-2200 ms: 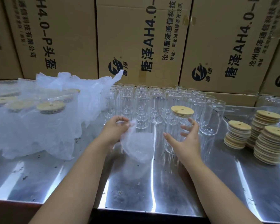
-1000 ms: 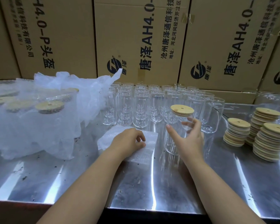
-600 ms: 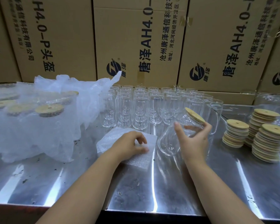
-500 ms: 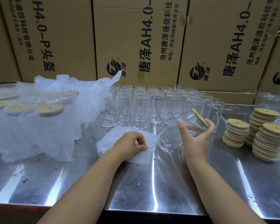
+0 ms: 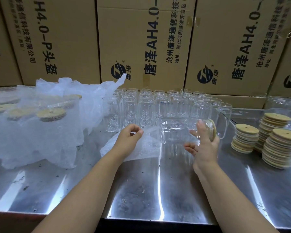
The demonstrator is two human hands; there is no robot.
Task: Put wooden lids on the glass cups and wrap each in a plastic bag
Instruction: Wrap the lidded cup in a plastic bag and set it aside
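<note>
A clear glass cup (image 5: 178,132) lies tipped on its side above the steel table, its base pointing left and its wooden lid (image 5: 213,130) on the right end. My right hand (image 5: 205,147) grips it at the lid end, fingers curled round the glass. My left hand (image 5: 129,138) pinches the raised edge of a flat bubble-wrap bag (image 5: 141,148) that lies on the table just left of the cup's base. The cup's base is at the bag's edge; whether it is inside cannot be told.
Several empty glass cups (image 5: 146,108) stand in rows behind. Stacks of wooden lids (image 5: 275,143) sit at the right. Wrapped lidded cups under crumpled plastic (image 5: 40,118) fill the left. Cardboard boxes (image 5: 144,42) wall the back of the table (image 5: 141,190).
My right hand tipped the lidded cup from upright onto its side, base toward the left. My left hand laid the bag flat, then lifted its edge.
</note>
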